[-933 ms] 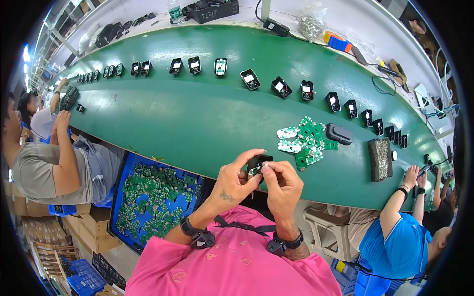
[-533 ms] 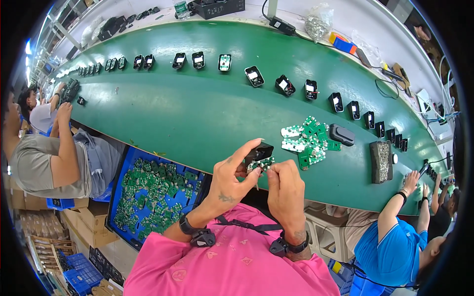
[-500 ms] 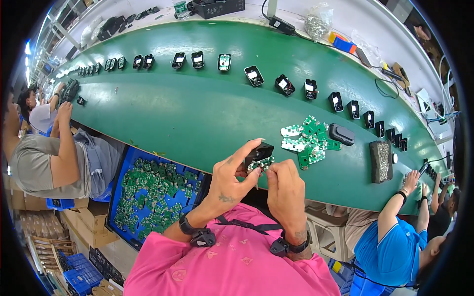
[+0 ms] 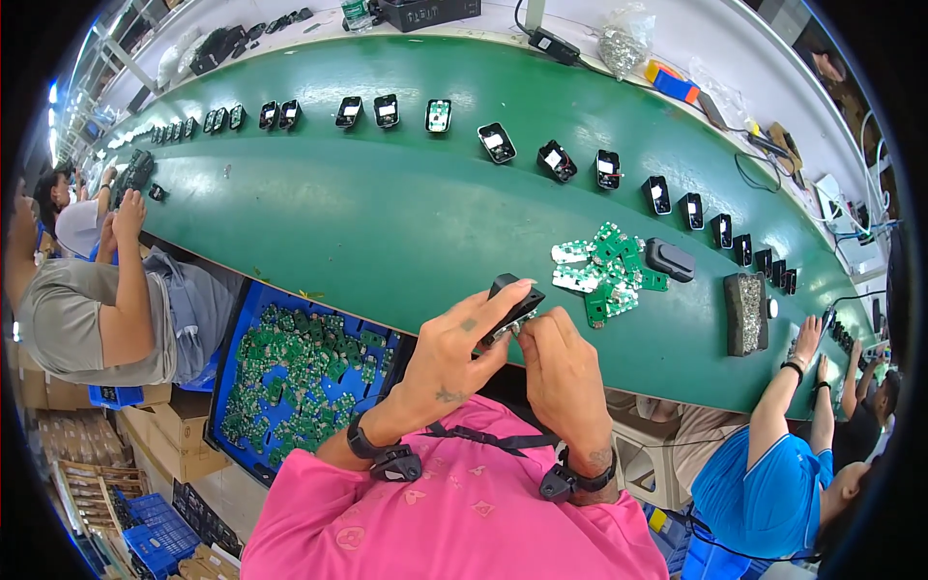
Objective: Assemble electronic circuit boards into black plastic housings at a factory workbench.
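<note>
My left hand [image 4: 447,350] grips a small black plastic housing [image 4: 509,292], tilted in front of my chest above the table's near edge. A circuit board [image 4: 499,334] shows partly at the housing's lower side, mostly hidden by my fingers. My right hand [image 4: 565,372] is closed, thumb and fingertips pinched together right beside the board's end; what lies between them is hidden. Beyond my hands, a loose pile of green and white circuit boards [image 4: 609,275] lies on the green table [image 4: 406,222]. Beside the pile rests a closed black case [image 4: 670,260].
Black housings [image 4: 496,143] stand in a long curved row across the table. A dark block with a speckled top [image 4: 744,314] is at the right. A blue bin of boards [image 4: 227,425] sits low left. Co-workers sit left, a grey shirt [image 4: 87,324], and right, a blue shirt [image 4: 764,483].
The housing has turned in my left hand, so more of its outer side and less of the circuit board shows. My right hand has shifted slightly down and right.
</note>
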{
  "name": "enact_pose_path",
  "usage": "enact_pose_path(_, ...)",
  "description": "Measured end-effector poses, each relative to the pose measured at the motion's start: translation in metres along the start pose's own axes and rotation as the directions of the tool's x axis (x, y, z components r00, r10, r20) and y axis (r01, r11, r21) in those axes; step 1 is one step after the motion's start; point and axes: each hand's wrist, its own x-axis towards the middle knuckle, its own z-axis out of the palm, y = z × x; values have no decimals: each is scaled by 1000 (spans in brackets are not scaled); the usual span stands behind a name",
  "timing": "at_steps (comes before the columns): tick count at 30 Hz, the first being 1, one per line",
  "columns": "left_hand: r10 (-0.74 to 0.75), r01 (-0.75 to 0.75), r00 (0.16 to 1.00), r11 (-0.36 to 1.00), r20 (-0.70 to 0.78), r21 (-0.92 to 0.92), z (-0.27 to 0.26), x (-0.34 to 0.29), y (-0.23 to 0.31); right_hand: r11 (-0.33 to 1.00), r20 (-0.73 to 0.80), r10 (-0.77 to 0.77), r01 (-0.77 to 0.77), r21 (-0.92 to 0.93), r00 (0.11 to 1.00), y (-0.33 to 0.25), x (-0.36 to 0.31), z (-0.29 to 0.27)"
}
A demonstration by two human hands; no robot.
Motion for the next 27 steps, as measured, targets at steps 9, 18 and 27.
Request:
enact_pose_path(9,36,-49,994,991,105,121,-1,2,2,1000,146,-14,17,-20,989,10,1,-9)
enact_pose_path(18,-88,93,980,995,178,-19,-10,5,11,977,94,6,-26,213,996,7,-2,-15)
enact_pose_path(27,-57,54,976,998,212,20,-8,5,15,983,95,-5,-13,182,995,11,-5,-18)
